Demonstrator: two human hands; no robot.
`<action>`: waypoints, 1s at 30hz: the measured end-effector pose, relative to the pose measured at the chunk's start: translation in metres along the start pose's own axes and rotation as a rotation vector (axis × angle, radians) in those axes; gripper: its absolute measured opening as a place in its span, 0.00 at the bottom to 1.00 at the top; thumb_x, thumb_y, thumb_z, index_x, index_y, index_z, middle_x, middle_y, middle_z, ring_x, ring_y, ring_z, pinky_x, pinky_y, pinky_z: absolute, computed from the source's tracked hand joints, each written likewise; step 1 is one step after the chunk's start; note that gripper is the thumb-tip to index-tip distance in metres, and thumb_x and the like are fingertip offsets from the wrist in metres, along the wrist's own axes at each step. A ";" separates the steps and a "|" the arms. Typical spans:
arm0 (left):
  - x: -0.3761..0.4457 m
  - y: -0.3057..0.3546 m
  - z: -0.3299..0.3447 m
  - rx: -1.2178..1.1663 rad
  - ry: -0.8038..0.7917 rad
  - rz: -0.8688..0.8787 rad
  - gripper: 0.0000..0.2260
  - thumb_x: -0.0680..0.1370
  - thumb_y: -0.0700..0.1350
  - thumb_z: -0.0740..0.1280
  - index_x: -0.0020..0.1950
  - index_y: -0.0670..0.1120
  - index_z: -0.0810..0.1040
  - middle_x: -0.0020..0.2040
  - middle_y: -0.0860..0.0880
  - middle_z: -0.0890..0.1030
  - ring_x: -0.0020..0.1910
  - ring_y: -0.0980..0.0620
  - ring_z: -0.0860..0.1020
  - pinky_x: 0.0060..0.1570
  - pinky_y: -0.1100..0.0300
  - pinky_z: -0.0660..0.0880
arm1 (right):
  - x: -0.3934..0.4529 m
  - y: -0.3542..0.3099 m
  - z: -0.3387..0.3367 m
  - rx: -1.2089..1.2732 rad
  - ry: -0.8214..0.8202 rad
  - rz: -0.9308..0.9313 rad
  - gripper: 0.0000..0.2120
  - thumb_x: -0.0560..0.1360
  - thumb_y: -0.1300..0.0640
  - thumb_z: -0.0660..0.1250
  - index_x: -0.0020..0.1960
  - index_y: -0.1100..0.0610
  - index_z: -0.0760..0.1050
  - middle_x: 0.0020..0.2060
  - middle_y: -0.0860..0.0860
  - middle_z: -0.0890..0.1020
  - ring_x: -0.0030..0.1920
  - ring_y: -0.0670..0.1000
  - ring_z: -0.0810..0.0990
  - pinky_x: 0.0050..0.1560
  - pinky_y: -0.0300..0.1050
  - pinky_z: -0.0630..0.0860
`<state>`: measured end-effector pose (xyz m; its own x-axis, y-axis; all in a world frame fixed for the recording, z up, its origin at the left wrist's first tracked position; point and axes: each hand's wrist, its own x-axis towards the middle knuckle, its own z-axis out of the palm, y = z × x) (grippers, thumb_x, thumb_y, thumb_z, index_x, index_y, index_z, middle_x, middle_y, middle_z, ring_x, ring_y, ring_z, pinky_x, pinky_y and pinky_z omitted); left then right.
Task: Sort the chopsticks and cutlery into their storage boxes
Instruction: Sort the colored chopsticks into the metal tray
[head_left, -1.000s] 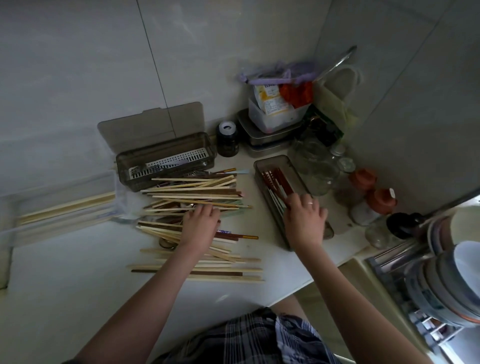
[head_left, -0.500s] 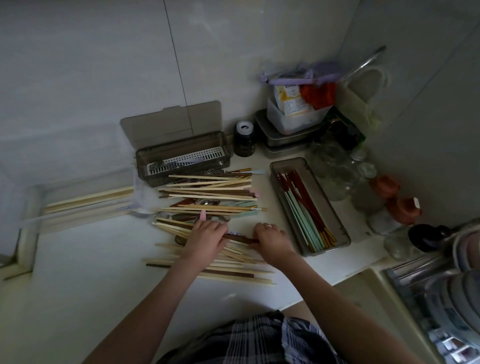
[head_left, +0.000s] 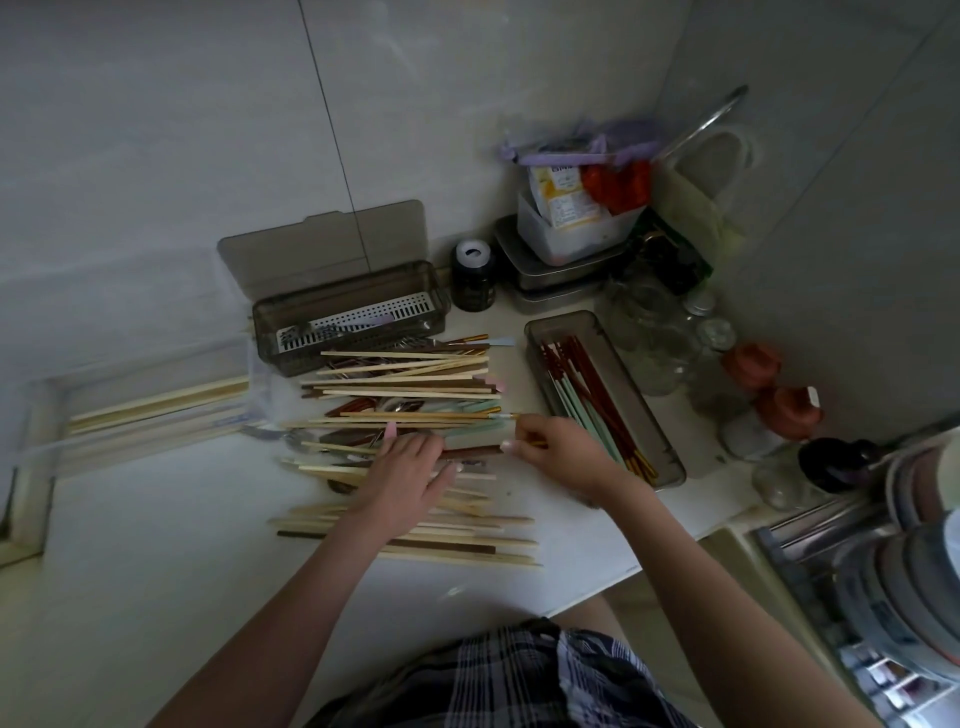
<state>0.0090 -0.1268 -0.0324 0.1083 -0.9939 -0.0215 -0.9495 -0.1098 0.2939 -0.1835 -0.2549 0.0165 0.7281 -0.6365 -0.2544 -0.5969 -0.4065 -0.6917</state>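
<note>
A loose pile of chopsticks (head_left: 410, 387), wooden, dark brown and mint, lies on the white counter (head_left: 156, 597) with some metal cutlery under it. My left hand (head_left: 408, 475) rests flat on the pile's lower middle, fingers spread. My right hand (head_left: 563, 452) pinches the right end of a dark brown chopstick (head_left: 470, 451) at the pile's edge. To the right stands an open grey tray (head_left: 652, 410) with red and mint chopsticks. Behind the pile a lidded brown box (head_left: 353, 317) holds a white slotted insert. A clear tray (head_left: 156, 410) at left holds pale wooden chopsticks.
A black jar (head_left: 472, 275), stacked metal tins (head_left: 550, 280) and a white tub fill the back corner. Glass jars (head_left: 654, 332) and two red-lidded bottles (head_left: 789, 410) stand right of the grey tray. A dish rack with bowls (head_left: 904, 571) sits at the far right.
My right hand left the grey tray, came back to the pile and took hold of a dark brown chopstick's end. My left hand stayed on the pile, shifting slightly.
</note>
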 end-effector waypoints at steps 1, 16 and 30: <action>0.000 0.001 0.000 -0.019 0.011 -0.005 0.25 0.77 0.61 0.41 0.55 0.47 0.71 0.52 0.50 0.77 0.55 0.50 0.74 0.70 0.47 0.57 | -0.001 0.001 -0.003 0.024 0.008 -0.002 0.11 0.77 0.47 0.64 0.40 0.53 0.72 0.34 0.46 0.76 0.35 0.45 0.74 0.37 0.42 0.70; 0.031 0.016 -0.010 0.002 0.192 -0.048 0.20 0.75 0.38 0.64 0.67 0.43 0.68 0.63 0.44 0.73 0.63 0.44 0.70 0.63 0.48 0.68 | -0.003 0.002 -0.010 -0.378 0.323 -0.008 0.14 0.80 0.54 0.58 0.62 0.44 0.76 0.53 0.47 0.80 0.56 0.52 0.76 0.57 0.50 0.67; 0.028 -0.008 -0.014 0.019 0.037 -0.050 0.11 0.73 0.35 0.66 0.54 0.44 0.78 0.53 0.45 0.79 0.55 0.43 0.74 0.57 0.51 0.67 | -0.019 0.054 0.000 -0.251 0.332 0.437 0.26 0.74 0.70 0.59 0.70 0.54 0.69 0.69 0.54 0.66 0.68 0.58 0.65 0.66 0.54 0.69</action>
<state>0.0235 -0.1541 -0.0218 0.1664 -0.9861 0.0001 -0.9480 -0.1600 0.2751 -0.2297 -0.2647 -0.0164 0.2774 -0.9336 -0.2267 -0.9078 -0.1774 -0.3801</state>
